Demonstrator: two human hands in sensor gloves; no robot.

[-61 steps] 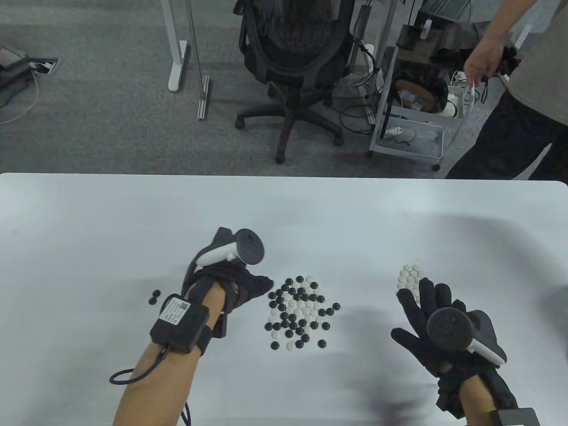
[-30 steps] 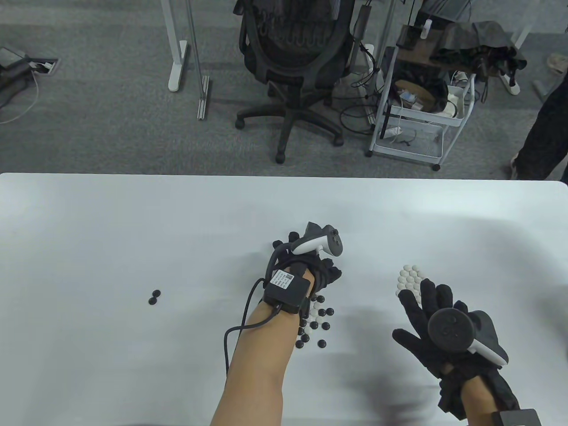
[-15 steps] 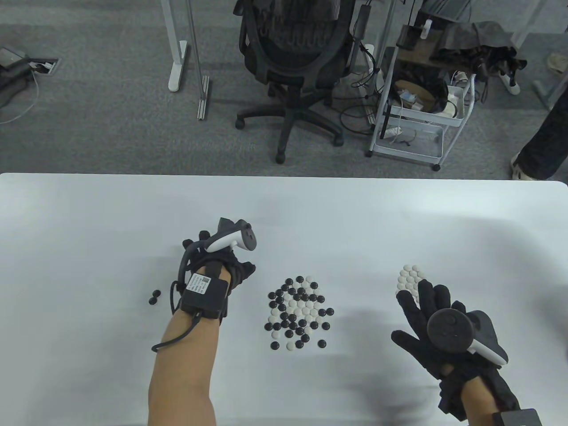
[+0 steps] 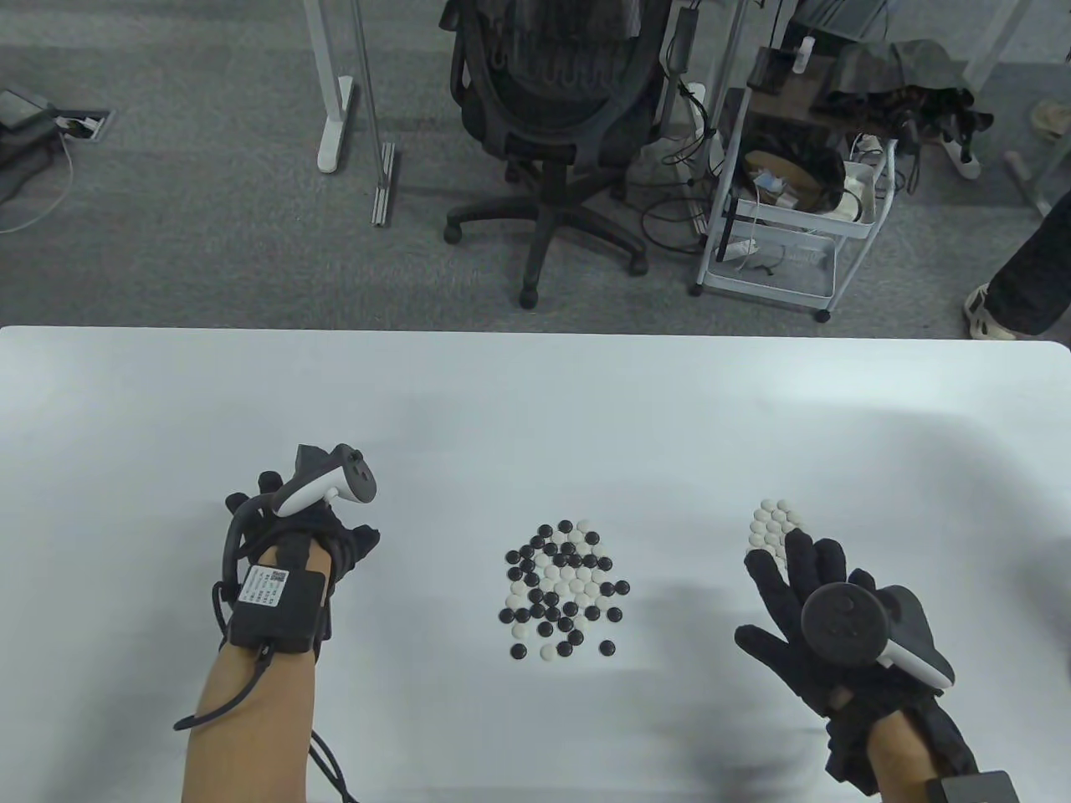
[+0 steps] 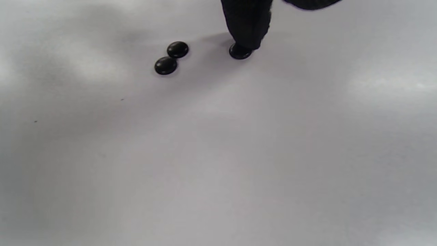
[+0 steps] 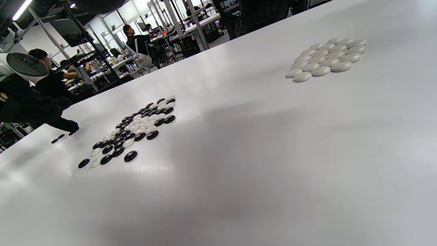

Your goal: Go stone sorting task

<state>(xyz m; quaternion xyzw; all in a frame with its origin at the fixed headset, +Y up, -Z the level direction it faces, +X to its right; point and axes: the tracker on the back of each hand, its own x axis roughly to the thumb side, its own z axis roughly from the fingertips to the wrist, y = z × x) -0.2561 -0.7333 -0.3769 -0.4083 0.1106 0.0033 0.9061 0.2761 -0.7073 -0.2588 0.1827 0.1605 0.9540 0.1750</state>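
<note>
While the left hand [image 4: 305,535] sits far out on the left side of the bench [image 4: 535,393], one fingertip [image 5: 247,32] comes down on a black stone [image 5: 239,52]. This stone lies just beside two black stones [image 5: 171,58] that touch each other. It looks like the step is putting a black stone down in the black group. I cannot tell if the left hand pinches the stone or only touches it with one finger.

The next move, I think, is to let go and reach back to the mixed pile [image 4: 562,589] in the middle of the bench. There the hand must pick one black stone out from between the white ones without knocking the others away.

The right hand [image 4: 824,598] rests flat on the bench with its fingers straight and spread, holding nothing. Its fingertips are just beside the white stones [image 4: 774,525], which lie close together in a neat group. The mixed pile is well apart from both hands.
</note>
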